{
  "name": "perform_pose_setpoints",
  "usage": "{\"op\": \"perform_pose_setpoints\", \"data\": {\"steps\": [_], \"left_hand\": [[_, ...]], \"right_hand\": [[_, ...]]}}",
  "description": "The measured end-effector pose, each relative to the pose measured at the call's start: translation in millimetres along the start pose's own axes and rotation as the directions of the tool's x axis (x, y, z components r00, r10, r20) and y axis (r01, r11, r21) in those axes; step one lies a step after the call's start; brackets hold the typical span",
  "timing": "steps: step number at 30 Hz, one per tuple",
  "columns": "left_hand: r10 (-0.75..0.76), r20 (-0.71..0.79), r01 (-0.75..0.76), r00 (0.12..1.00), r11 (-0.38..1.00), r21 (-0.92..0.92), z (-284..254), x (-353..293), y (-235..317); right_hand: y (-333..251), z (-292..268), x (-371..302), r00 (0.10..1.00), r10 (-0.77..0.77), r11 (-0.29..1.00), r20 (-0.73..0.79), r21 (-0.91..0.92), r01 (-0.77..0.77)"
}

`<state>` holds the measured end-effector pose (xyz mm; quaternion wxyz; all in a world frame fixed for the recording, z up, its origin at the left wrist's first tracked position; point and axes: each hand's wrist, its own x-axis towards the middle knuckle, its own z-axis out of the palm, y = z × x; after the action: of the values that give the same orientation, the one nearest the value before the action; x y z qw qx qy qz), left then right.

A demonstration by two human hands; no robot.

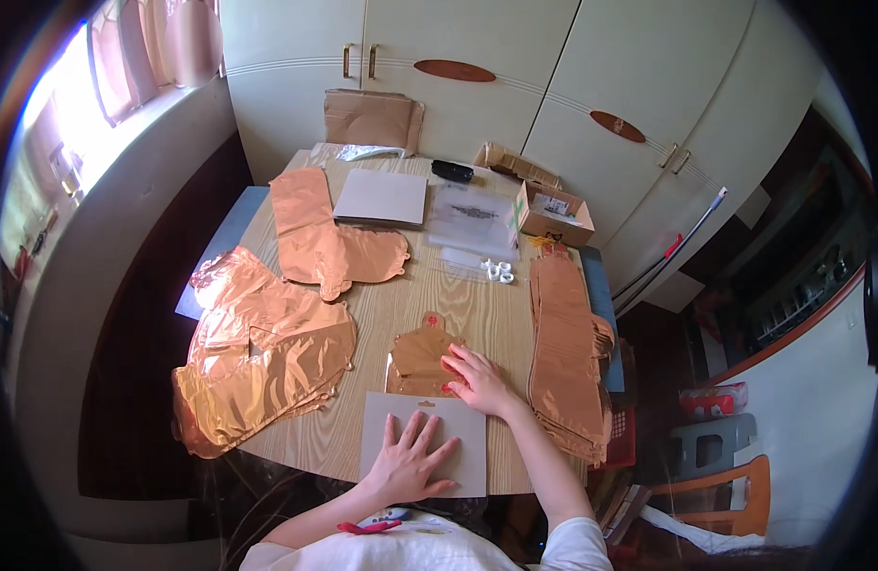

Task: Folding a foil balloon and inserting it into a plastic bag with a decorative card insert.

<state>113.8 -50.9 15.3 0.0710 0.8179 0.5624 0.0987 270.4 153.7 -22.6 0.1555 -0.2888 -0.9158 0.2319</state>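
A grey-white card [377, 423] with a hanging slot at its top lies at the table's near edge. My left hand [412, 462] rests flat on it, fingers spread. Just beyond the card is a folded copper-gold foil piece [415, 357] with a tab and a red mark at its far end. The card overlaps its near edge. My right hand [481, 383] lies over the foil's right side, fingers stretched out and touching it. Part of the foil is hidden under that hand.
Flat copper foil balloons lie at left [267, 352], far left [305, 228] and right [558, 352]. Toward the back are a white stack of sheets [380, 197], clear plastic bags [467, 214], white rings [499, 273], a black object [452, 171] and an open cardboard box [562, 228].
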Motion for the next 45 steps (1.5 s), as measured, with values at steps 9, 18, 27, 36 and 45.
{"op": "perform_pose_setpoints", "data": {"steps": [9, 18, 27, 36, 45], "left_hand": [[-0.005, 0.012, 0.005, 1.000, 1.000, 0.001, -1.2, 3.9, -0.5], [-0.021, 0.013, 0.021, 1.000, 1.000, 0.018, -0.8, 2.9, -0.1], [-0.026, 0.028, 0.026, 0.999, 0.999, 0.026, -2.0, 4.3, 0.4], [-0.023, 0.011, 0.023, 1.000, 1.000, 0.012, -2.0, 3.8, 0.5], [-0.022, 0.012, 0.022, 1.000, 1.000, 0.009, -2.7, 4.1, 0.8]], "right_hand": [[-0.1, 1.0, 0.0, 1.000, 0.006, 1.000, -0.005, 0.012, -0.006], [-5.4, -3.2, 26.9, 0.953, 0.277, 0.945, -0.125, 0.213, -0.247], [10.6, -12.3, 61.9, 0.873, 0.480, 0.823, 0.089, 0.299, -0.483], [-5.6, -28.4, 42.8, 0.905, 0.376, 0.723, 0.198, 0.548, -0.420], [16.1, -38.7, 24.4, 0.909, 0.214, 0.607, 0.358, 0.680, -0.411]]}}
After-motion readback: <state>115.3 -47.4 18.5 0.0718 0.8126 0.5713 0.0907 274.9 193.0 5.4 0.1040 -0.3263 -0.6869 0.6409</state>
